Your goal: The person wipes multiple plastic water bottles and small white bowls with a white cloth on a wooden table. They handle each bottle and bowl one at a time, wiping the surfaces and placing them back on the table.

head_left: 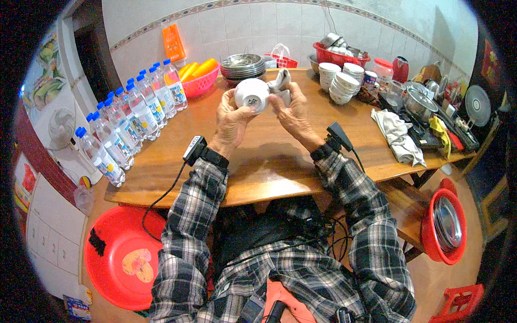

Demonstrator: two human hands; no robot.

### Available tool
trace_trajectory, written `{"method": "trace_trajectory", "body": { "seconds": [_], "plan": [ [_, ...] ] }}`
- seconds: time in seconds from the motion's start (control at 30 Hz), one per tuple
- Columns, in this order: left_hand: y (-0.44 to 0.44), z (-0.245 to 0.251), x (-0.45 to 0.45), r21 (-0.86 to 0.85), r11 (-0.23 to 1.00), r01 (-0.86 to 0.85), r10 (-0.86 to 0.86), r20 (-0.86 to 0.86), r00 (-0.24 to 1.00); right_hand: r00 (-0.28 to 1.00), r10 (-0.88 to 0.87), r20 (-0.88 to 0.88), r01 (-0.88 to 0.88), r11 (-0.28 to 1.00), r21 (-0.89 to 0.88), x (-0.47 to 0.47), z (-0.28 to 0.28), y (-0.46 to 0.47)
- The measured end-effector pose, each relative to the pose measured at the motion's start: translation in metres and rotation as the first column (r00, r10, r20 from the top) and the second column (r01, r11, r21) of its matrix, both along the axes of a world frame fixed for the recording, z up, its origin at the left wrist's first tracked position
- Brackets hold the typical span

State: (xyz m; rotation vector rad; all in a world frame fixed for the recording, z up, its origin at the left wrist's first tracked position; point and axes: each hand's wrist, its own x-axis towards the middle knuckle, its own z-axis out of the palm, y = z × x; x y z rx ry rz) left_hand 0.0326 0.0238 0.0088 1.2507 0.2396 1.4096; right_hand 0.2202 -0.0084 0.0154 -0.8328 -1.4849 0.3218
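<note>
My left hand (233,119) holds a white bowl (251,96) by its rim and base, its underside with a dark mark turned toward me. Close on the bowl's right, my right hand (291,109) grips a greyish-white cloth (279,82), part of which sticks up above the fingers. Both hands are raised over the wooden table (266,157). Stacks of white bowls (345,84) stand at the back right of the table. Whether the cloth touches the bowl's inside is hidden.
Rows of water bottles (131,111) line the left side. At the back are a pink basket (200,85), stacked metal plates (243,66) and a red basin (341,58). A crumpled cloth (398,137) and a lidded pot (420,101) lie right. A large red tub (113,242) stands below left.
</note>
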Motion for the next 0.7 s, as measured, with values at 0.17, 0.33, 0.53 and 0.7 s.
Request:
{"method": "trace_trajectory", "body": {
  "seconds": [0.17,0.33,0.53,0.7],
  "plan": [
    [0.002,-0.009,0.01,0.486,0.77,-0.414,0.611,-0.375,0.697,0.781,-0.403,0.477,0.067,0.814,0.577,-0.009,0.008,-0.022],
    [-0.005,-0.008,0.016,0.442,0.886,-0.142,0.292,-0.293,0.911,0.719,-0.431,0.545,-0.029,0.765,0.643,-0.024,0.014,-0.033],
    [-0.023,0.001,0.016,0.46,0.832,-0.31,0.475,-0.302,0.826,0.875,-0.271,0.401,0.063,0.886,0.46,-0.016,0.01,-0.014],
    [-0.02,0.003,0.016,0.272,0.912,-0.308,0.379,-0.263,0.887,0.998,0.048,0.049,-0.057,0.973,0.225,-0.02,-0.001,0.008]
  ]
}}
